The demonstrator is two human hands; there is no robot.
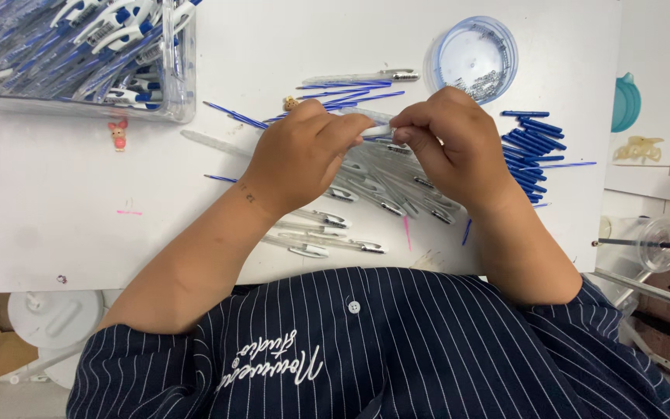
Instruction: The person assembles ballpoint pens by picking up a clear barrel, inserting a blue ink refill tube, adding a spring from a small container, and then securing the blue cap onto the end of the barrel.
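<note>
Both hands are meeting just above the middle of the white counter (56, 217). The left hand (300, 151) is closing its fingertips on one end of a thin clear plastic pen barrel (372, 130), and the right hand (447, 143) is pinching the other end, so the piece is being held level between them, probably to keep it steady for fine work. Directly under the hands a heap of clear pen barrels with metal tips (385, 190) is lying within easy reach. To the right, short blue pen parts (530, 147) are piled together. Behind them a round clear plastic tub holding small metal pieces (471, 58) is standing. At the far left, a clear plastic box of finished blue and white pens (79, 54) is sitting apart.
</note>
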